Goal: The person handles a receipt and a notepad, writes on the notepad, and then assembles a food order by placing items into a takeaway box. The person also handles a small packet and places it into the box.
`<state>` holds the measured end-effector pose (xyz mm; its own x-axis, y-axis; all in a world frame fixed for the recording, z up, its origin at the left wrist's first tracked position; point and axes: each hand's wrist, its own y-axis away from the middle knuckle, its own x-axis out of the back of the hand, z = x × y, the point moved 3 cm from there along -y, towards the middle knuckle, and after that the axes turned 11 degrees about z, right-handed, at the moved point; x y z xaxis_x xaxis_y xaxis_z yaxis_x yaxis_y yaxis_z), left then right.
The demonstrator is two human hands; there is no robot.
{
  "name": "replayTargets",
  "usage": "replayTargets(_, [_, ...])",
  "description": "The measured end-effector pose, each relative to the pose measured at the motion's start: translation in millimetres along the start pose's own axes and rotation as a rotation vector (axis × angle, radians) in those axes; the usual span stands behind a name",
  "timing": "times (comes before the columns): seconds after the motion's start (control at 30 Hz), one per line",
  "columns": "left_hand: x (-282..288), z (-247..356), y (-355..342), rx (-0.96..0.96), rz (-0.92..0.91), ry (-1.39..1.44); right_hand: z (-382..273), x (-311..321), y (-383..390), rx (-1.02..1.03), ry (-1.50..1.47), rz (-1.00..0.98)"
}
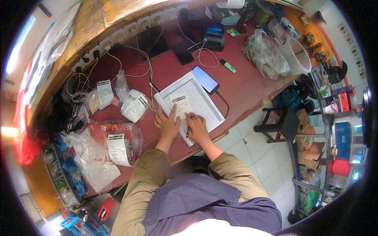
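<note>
An open notebook with ruled pages lies on the dark red table in front of me. On it rests a small printed paper slip. My left hand lies on the left page with its fingers spread, the fingertips at the slip's left edge. In my right hand is a dark pen, held low over the page beside the slip's lower right corner. The pen's tip is too small to make out. A phone with a lit screen lies at the notebook's upper edge, a cable plugged into it.
Plastic-wrapped packages with paper labels crowd the table's left side. A green highlighter, a black device, a clear bag and a white bucket stand farther back. Chargers and cables line the back edge. A black stool stands right.
</note>
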<state>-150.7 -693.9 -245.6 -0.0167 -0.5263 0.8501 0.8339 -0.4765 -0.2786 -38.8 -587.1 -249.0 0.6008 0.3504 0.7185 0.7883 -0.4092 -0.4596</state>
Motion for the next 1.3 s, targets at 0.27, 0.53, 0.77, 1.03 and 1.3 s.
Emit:
replayTargets(0.27, [-4.0,-1.8,6.0,-0.035,0.189,0.092,6.0,-2.9,-1.4,0.011,-0.017,-0.062])
replayTargets(0.53, [-3.2,9.3,6.8,-0.202,0.123,0.022,7.0,-2.0,-5.0,-0.003,-0.065,-0.033])
replayTargets(0.77, [-5.7,-2.0,-22.5,-0.193,-0.008,-0.027,37.7,10.6,4.1,-0.421,-0.612,0.271])
replayTargets(1.03, [-15.0,-4.4,-25.1,-0.166,-0.011,-0.008,60.1,12.7,22.7,-0.629,-0.799,0.194])
replayTargets(1.3, [-8.0,24.5,-7.6,-0.125,-0.075,-0.151,60.9,18.2,39.1,-0.593,-0.791,0.217])
